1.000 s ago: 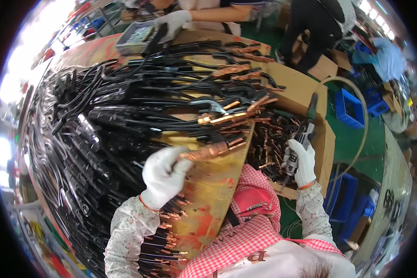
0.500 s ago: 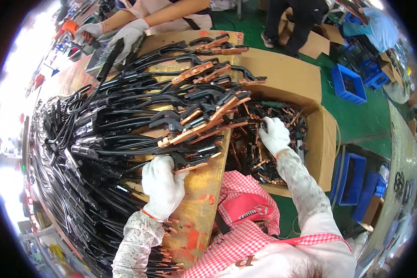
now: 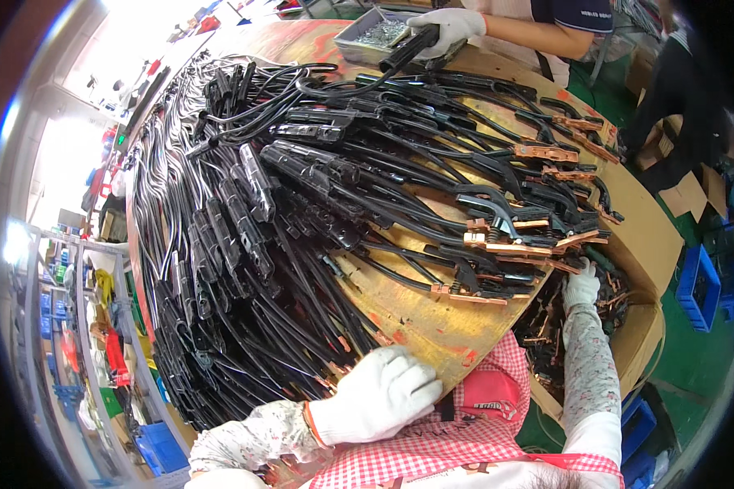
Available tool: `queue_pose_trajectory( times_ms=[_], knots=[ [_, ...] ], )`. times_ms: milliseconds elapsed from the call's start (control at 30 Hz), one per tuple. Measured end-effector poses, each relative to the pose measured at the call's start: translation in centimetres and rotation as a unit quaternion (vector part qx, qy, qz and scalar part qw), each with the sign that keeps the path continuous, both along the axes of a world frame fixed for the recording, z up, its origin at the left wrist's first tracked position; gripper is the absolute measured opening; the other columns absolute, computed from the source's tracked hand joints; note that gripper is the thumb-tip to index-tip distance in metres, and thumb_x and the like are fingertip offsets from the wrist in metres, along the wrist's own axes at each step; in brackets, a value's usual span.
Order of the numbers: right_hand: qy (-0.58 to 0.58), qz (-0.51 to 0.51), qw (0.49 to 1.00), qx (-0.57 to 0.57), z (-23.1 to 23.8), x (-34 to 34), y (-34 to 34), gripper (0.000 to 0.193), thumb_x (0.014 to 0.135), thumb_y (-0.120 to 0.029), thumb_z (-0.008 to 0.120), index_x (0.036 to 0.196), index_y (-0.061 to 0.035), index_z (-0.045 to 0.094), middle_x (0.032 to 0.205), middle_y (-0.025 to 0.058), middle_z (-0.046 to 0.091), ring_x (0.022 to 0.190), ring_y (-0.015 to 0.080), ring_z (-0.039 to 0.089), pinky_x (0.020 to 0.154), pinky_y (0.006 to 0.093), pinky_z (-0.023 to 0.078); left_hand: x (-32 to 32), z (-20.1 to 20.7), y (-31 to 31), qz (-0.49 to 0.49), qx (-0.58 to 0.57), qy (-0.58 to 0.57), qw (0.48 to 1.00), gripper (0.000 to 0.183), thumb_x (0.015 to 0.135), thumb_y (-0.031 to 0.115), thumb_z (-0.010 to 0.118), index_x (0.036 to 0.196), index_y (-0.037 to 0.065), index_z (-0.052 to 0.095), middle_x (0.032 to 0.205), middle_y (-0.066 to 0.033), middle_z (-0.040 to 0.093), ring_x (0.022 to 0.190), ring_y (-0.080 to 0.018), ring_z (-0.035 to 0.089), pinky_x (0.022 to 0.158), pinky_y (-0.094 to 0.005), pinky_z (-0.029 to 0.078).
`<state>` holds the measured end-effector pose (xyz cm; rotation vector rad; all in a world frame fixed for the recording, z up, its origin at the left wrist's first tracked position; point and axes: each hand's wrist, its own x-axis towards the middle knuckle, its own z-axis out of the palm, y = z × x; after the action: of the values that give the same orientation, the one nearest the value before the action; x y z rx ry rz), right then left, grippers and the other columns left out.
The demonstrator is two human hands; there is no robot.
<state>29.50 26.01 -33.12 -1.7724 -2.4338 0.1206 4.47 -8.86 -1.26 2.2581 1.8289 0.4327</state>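
Note:
My left hand (image 3: 379, 397), in a white knit glove, is at the near edge of the wooden table (image 3: 432, 342), beside bare copper ends of black cables (image 3: 334, 375). Its fingers are bent and close together; anything under them is hidden. My right hand (image 3: 581, 287), also gloved, reaches into a cardboard box (image 3: 640, 342) of loose black-and-copper clamps (image 3: 546, 326). Its fingers are curled among them, and what they grip cannot be made out. Black electrode holders or clamps with copper jaws (image 3: 497, 236) lie on the table, jaws towards the box.
Black cables with dark plastic handles (image 3: 245, 228) heap across the table. At the far side, a co-worker's gloved hand (image 3: 448, 31) holds a black handle beside a tray of small metal parts (image 3: 379, 34). Blue crates (image 3: 697, 285) stand on the green floor at right.
The view has swung left. My left hand has left the clamp and moved to the cable ends at the near edge. My right hand stays in the box, near the table's edge.

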Motion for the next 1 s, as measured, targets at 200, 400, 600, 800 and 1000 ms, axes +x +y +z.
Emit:
queue_pose_trajectory(
  times_ms=[200,400,600,800,1000],
  knots=[
    [0.006,-0.079,0.988,-0.13,2.4,0.3,-0.1,0.032,0.093,-0.026,0.063,0.118,-0.0067,0.065,0.132,0.0232,0.058,0.111,0.0396,0.06,0.089,0.0464,0.053,-5.4,0.7,1.3,0.011,-0.03,0.189,0.981,0.037,0.072,0.022,0.06,0.106,0.008,0.062,0.099,-0.006,0.06,0.094,-0.0231,0.06,0.095,-0.0425,0.048],
    [0.384,-0.11,0.903,-0.159,4.5,6.1,-5.1,0.023,0.099,-0.022,0.059,0.116,-0.0052,0.06,0.113,0.0082,0.066,0.102,0.0263,0.063,0.088,0.0358,0.049,-7.9,-0.2,1.4,-0.045,-0.119,0.311,0.942,0.011,0.08,0.022,0.06,0.085,0.015,0.054,0.085,-0.0027,0.054,0.086,-0.021,0.058,0.088,-0.0397,0.048],
    [0.852,-0.19,0.401,-0.278,14.5,4.5,-12.7,0.027,0.105,-0.034,0.054,0.113,-0.0089,0.061,0.116,0.0102,0.066,0.092,0.0232,0.067,0.08,0.0385,0.056,-10.6,0.7,-0.7,-0.076,-0.064,0.202,0.974,0.018,0.081,0.029,0.062,0.079,0.014,0.053,0.081,-0.0044,0.055,0.082,-0.0256,0.06,0.087,-0.0397,0.05],
    [0.771,-0.189,0.514,-0.327,19.5,0.2,-15.7,0.034,0.106,-0.036,0.052,0.128,-0.0106,0.06,0.108,0.0041,0.067,0.07,0.011,0.059,0.06,0.0244,0.05,-11.4,1.7,-3.2,-0.067,-0.019,0.178,0.981,0.02,0.078,0.028,0.068,0.084,0.011,0.058,0.078,-0.0033,0.056,0.081,-0.0257,0.064,0.089,-0.0394,0.053],
    [0.515,0.183,0.821,-0.168,26.8,-6.6,-19.0,0.035,0.086,-0.002,0.07,0.121,-0.0031,0.063,0.11,0.0095,0.066,0.087,0.018,0.065,0.078,0.0321,0.054,-9.6,1.3,0.2,0.011,-0.161,0.288,0.944,0.03,0.084,0.021,0.065,0.112,0.011,0.06,0.083,-0.0054,0.055,0.066,-0.0216,0.063,0.052,-0.0372,0.049]
  ],
)
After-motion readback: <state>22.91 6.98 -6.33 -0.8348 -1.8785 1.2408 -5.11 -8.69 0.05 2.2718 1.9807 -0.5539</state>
